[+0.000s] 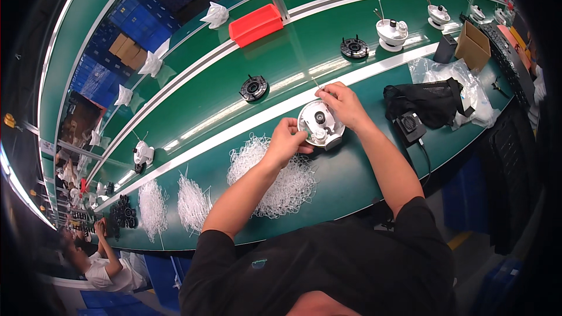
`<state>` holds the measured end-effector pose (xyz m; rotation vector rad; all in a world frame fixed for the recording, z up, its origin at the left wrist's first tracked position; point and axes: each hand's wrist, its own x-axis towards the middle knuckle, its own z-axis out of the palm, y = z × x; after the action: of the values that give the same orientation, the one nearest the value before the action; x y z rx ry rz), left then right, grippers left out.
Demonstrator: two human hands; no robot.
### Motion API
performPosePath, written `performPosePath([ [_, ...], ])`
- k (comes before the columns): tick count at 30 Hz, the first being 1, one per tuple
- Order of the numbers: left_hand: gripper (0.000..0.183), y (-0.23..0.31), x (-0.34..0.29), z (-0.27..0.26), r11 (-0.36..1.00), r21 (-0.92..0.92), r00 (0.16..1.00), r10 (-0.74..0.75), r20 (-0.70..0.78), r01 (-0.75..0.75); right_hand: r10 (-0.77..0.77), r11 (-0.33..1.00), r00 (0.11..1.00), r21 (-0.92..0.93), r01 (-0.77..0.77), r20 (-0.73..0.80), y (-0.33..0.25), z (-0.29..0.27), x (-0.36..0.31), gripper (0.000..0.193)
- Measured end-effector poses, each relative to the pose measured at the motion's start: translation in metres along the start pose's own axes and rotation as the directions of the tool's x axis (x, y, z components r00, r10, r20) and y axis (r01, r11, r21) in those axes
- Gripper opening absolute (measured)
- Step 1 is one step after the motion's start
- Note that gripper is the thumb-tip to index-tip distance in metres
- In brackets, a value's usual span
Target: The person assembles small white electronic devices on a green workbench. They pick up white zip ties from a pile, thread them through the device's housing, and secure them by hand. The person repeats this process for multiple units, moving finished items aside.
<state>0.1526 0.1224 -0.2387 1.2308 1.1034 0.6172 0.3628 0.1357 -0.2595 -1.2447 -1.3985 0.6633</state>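
Head view: long green worktop (363, 169), curved by the lens, with a white stripe along its far edge and a green conveyor belt (281, 64) beyond. Factory floor all round, blue crates (140, 20) stacked past the belt at upper left, another person (102, 263) seated at lower left.

At centre, on the worktop's near strip, a round white housing (319, 124) with a dark hub. Left hand (287, 140) pressed against its near-left rim, fingers curled and pinched on the edge. Right hand (345, 105) over its far-right side, fingertips closed on it; whether anything thin is pinched there cannot be told.

Just before the housing, under the left forearm, a heap of white ties (275, 178); two smaller bundles (175, 205) further left. To the right, a black mesh bag (430, 102), a small black fan (410, 126) with a cable, and clear plastic bags (462, 82). Further right, a cardboard box (473, 45).

On the belt: two black round parts (253, 88), a red bin (255, 24), white assembled units (392, 32).
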Motion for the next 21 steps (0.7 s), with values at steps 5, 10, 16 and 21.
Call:
performPosePath([
  [5,0.035,-0.005,0.008,-0.02,0.991,0.105,0.996,0.085,-0.04,-0.08,0.113,0.98,0.984,0.147,-0.134,0.141,-0.003,-0.003,0.0,0.027],
  [10,0.021,0.018,0.027,-0.039,0.961,0.122,0.958,0.263,-0.11,-0.25,0.051,0.998,0.979,0.034,-0.059,0.195,-0.015,-0.004,-0.004,0.025],
  [16,0.025,0.03,0.036,-0.026,0.925,-0.069,0.925,0.366,-0.106,-0.374,-0.064,0.996,0.975,-0.054,0.077,0.211,-0.022,-0.005,-0.009,0.024],
  [21,0.03,0.033,0.037,-0.016,0.898,-0.209,0.921,0.387,-0.039,-0.386,-0.145,0.985,0.966,-0.061,0.162,0.212,-0.017,-0.003,-0.01,0.021],
])
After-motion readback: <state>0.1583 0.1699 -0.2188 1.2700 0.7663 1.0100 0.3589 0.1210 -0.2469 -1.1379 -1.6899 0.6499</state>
